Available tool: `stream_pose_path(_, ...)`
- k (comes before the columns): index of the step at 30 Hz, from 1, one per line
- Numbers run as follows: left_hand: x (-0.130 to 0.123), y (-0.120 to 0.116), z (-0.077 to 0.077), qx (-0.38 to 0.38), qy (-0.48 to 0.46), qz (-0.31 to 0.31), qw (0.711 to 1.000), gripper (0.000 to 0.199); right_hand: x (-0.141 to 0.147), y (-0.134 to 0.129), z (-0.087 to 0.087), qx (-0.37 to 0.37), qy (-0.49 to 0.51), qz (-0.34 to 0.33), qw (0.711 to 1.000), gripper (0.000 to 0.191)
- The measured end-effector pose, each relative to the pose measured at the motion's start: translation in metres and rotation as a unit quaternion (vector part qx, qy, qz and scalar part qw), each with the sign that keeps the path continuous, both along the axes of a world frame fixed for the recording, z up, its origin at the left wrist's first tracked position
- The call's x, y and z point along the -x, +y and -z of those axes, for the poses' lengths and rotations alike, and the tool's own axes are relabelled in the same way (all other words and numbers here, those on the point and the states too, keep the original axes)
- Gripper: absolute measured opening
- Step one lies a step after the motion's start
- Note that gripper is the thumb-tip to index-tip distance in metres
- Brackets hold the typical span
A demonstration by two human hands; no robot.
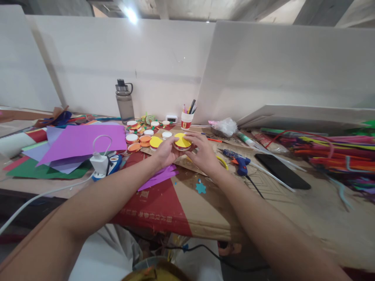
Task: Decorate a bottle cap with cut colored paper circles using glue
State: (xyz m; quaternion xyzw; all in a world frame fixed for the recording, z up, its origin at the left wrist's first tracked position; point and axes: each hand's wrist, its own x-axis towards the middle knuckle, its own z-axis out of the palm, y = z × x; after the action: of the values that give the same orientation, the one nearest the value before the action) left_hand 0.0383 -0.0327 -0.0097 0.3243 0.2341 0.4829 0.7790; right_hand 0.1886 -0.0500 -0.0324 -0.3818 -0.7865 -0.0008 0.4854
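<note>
Between my two hands is a short round paper cup piece with a yellow top point(182, 141) and a red and white side. My left hand point(167, 151) grips it from the left, thumb at its rim. From the right, the fingers of my right hand point(202, 150) curl over its edge. Just left of my hands stands a similar yellow-topped piece point(156, 143), beside orange-topped ones point(145, 139) and white-topped ones point(132, 138). Purple paper strips point(159, 177) lie under my left wrist. A teal paper flower shape point(200, 187) rests on the cardboard below my hands.
A blue glue gun point(240, 164) and a black phone point(281, 171) lie to the right, near a pile of pipe cleaners point(336, 152). Coloured paper sheets point(84, 144) and a white plug point(99, 163) are at left. A bottle point(124, 103) and pen cup point(186, 120) stand behind.
</note>
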Motion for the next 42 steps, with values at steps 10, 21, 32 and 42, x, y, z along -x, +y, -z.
stream_pose_path(10,0.0025,0.0031,0.0023,0.022,-0.018,0.017,0.999,0.027,-0.0017,0.0018,0.0024,-0.006,-0.007,0.006,1.0,0.039)
stream_pose_path(21,0.0036,0.001,0.005,-0.012,-0.052,0.049,0.997,0.024,-0.003,-0.0025,-0.002,-0.015,0.013,0.011,1.0,0.032)
stream_pose_path(32,0.0035,0.0006,0.003,-0.036,-0.048,0.067,0.996,0.034,-0.0024,-0.0029,-0.0012,-0.01,0.017,0.005,1.0,0.034)
stream_pose_path(42,-0.0004,-0.0067,-0.0011,-0.022,-0.05,0.02,0.998,0.029,-0.0018,-0.0032,-0.0013,-0.013,0.004,0.003,1.0,0.037)
